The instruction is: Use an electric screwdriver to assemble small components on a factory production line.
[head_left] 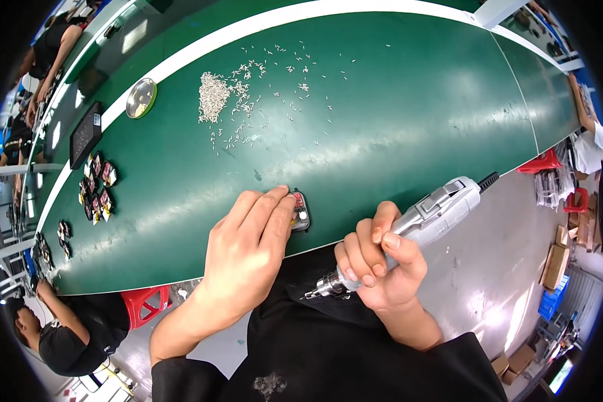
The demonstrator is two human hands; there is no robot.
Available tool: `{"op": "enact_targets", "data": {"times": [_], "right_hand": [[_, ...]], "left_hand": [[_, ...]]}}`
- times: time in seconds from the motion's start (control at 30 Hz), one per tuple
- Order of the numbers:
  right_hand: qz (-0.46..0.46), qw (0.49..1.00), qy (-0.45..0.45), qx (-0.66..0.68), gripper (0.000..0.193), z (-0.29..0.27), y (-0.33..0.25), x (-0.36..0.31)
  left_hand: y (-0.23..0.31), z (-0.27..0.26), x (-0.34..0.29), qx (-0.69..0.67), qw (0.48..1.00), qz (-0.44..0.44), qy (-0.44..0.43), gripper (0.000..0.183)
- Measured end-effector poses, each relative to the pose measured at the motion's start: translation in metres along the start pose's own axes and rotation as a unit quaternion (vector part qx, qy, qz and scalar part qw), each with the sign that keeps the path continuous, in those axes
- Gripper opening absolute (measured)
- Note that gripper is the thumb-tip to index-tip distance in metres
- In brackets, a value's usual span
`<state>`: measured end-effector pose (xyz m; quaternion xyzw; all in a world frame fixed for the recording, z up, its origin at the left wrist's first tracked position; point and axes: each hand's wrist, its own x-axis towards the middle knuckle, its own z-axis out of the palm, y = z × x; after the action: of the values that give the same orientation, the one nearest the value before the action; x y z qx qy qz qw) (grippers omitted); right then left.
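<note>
My right hand is wrapped round a silver-grey electric screwdriver. Its metal tip points down and left, close to my black clothing, and its black cable leaves the far end. Near the table's front edge, my left hand has its fingers pressed together on a small black device lying on the green table. Red and white parts show inside the device, while its left side is hidden under my fingers. The screwdriver tip is apart from the device.
A pile of tiny silvery screws lies farther back, many scattered rightward. At left are several small black assemblies, a black tray and a round green-rimmed dish. A seated person works at the lower left beside a red stool.
</note>
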<state>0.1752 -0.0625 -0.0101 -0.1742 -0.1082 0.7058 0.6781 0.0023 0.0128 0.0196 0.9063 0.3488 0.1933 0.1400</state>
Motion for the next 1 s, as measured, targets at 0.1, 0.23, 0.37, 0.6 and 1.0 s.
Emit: {"op": "enact_targets", "data": {"times": [0.1,0.23,0.37,0.6,1.0], "right_hand": [[0.006,0.999,0.043,-0.019,0.003,0.007,0.01,-0.004],[0.033,0.991,0.121,-0.057,0.007,0.012,0.02,-0.005],[0.02,0.987,0.132,-0.088,0.008,0.008,0.025,-0.006],[0.02,0.989,0.118,-0.082,0.007,0.004,0.023,-0.008],[-0.073,0.96,-0.129,-0.238,0.013,0.018,-0.07,0.042]], "left_hand": [[0.001,0.008,0.004,0.005,1.0,0.011,0.013,0.038],[0.009,0.011,0.008,0.013,0.999,0.042,0.004,0.041],[0.011,0.021,0.007,0.024,0.995,0.09,0.035,0.038],[0.017,0.024,0.004,0.071,0.99,0.106,0.052,0.033],[0.014,0.017,-0.003,0.067,0.991,0.11,-0.03,0.04]]}}
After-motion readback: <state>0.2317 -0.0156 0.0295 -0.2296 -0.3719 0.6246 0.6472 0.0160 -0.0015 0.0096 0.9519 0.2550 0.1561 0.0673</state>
